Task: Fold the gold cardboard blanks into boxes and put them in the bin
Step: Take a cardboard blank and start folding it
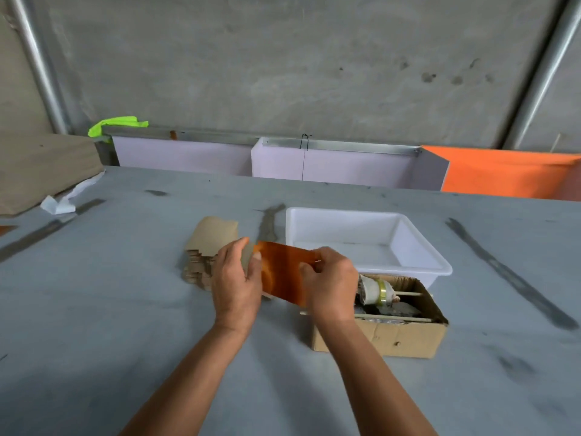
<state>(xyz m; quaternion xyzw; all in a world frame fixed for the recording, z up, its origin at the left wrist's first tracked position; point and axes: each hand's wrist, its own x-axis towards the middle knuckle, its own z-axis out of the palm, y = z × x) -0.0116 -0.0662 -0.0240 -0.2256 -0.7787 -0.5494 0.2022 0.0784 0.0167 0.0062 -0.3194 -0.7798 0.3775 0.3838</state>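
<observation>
A shiny gold-orange cardboard blank (283, 272) is held above the grey table between both hands. My left hand (237, 278) grips its left edge, thumb on the front face. My right hand (330, 281) pinches its right edge with curled fingers. Behind my left hand lies a stack of flat blanks (210, 243), brown side up. The white plastic bin (418, 247) stands just beyond my right hand, and nothing shows inside it.
An open brown cardboard box (405, 338) with tape rolls and sticks sits under my right wrist, in front of the bin. Crumpled white paper (59, 202) and a brown sheet (37, 171) lie far left. Lilac panels (188, 158) and an orange sheet (509, 174) line the table's far edge.
</observation>
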